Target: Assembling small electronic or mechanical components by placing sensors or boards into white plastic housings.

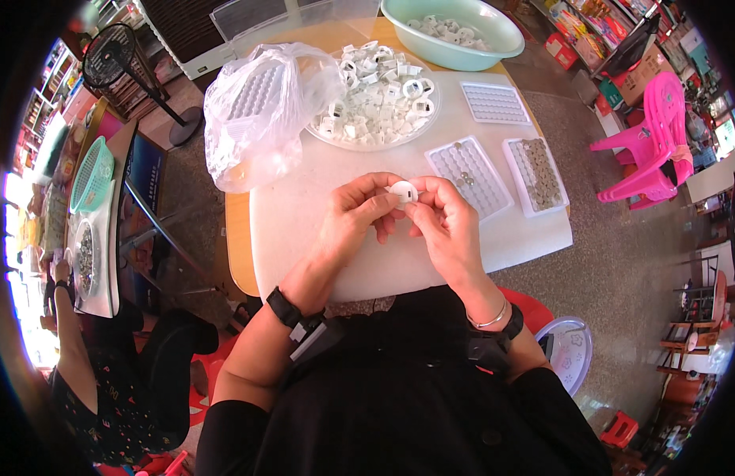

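A small round white plastic piece (pixel 401 190) with a dark slot is held up over the near part of the table. My left hand (pixel 358 210) pinches it from one side, while the fingers of my right hand (pixel 447 220) close on the other. Beyond my hands, a shallow clear tray (pixel 363 145) carries a heap of similar white plastic pieces (pixel 379 91). Just past my right hand lies a white gridded tray (pixel 494 208) with a few small metallic parts on it. Beside that, another white tray (pixel 514 178) is filled with rows of small greyish parts.
A clear plastic bag (pixel 232 151) with gridded trays inside sits at the table's left. At the back are a pale green basin (pixel 494 59) of white pieces and a gridded tray (pixel 494 103). Pink stools (pixel 657 143) stand right; another person (pixel 121 381) sits left.
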A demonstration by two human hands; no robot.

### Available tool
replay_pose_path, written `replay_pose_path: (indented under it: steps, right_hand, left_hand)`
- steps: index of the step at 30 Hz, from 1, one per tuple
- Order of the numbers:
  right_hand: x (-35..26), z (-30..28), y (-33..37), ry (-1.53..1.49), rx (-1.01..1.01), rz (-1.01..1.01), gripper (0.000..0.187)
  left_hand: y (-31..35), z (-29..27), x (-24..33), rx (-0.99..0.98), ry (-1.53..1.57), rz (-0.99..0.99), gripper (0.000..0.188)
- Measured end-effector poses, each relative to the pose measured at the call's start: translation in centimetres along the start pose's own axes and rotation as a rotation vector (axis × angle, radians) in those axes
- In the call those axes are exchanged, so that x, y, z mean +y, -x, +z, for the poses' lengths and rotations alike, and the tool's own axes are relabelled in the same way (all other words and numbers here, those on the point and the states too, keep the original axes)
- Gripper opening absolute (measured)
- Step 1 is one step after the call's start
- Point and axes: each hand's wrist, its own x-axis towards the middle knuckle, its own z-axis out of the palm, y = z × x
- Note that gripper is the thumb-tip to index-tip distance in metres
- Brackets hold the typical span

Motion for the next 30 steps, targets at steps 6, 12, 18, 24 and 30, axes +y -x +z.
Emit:
replay_pose_path:
  steps: [6,12,18,24,30]
  right_hand:
    - [0.1,0.3,-0.1,0.055,0.031,-0.042,0.019]
    - [0.1,0.2,-0.4,-0.006,0.029,0.038,0.015]
    - [0.1,1.1,-0.7,0.183,0.092,-0.027,0.011]
    - [1.0,1.5,-0.8,0.251,0.152,-0.095,0.013]
    - [0.6,0.5,-1.5,0.134,0.074,0.021,0.014]
  left_hand:
    - [-0.1,-0.3,-0.1,-0.005,-0.019,0.012,0.018]
    - [-0.3,-0.4,-0.7,0.000,-0.021,0.030,0.018]
    - [-0.3,-0.6,-0.6,0.044,-0.101,0.021,0.017]
    - [-0.4,-0.1,-0.8,0.069,-0.125,0.066,0.018]
    - [-0.4,-0.1,-0.4,0.058,-0.099,0.025,0.019]
